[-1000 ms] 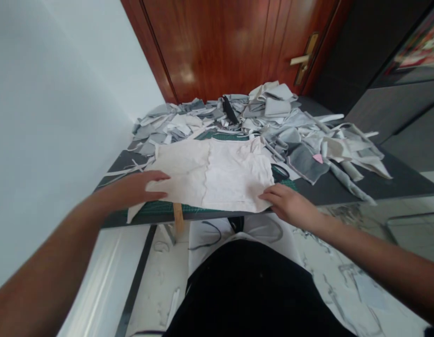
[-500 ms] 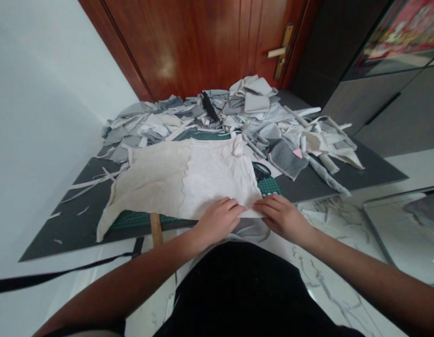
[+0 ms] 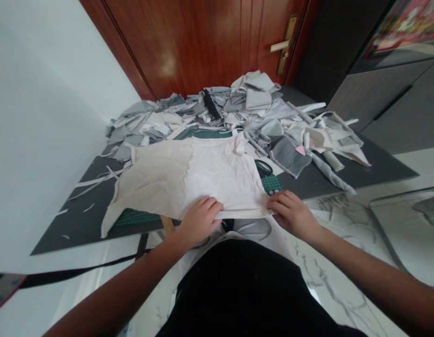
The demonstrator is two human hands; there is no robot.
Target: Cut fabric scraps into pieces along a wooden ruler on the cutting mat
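A piece of fabric (image 3: 224, 175), white on the right and beige on the left with a wavy join between, is spread across a green cutting mat (image 3: 139, 217). My left hand (image 3: 202, 218) pinches its near edge, around the middle of the white part. At the near right corner, my right hand (image 3: 293, 213) has closed fingers on the same edge. Between the hands, the hem runs fairly straight and hangs slightly past the table edge. Black-handled scissors (image 3: 264, 168) lie partly beneath or beside the fabric on the right. The thumbs are mostly hidden.
Heaps of grey and cream fabric scraps (image 3: 160, 121) line the back of the dark table (image 3: 76, 217). Rolled strips and a grey piece (image 3: 290, 157) lie to the right. A wooden strip (image 3: 167, 225) pokes out at the front edge. Behind stands a brown door (image 3: 195, 42).
My left hand has slid left along the near edge, and my right hand has shifted slightly right to the corner. The hands are farther apart, with more hem showing between them.
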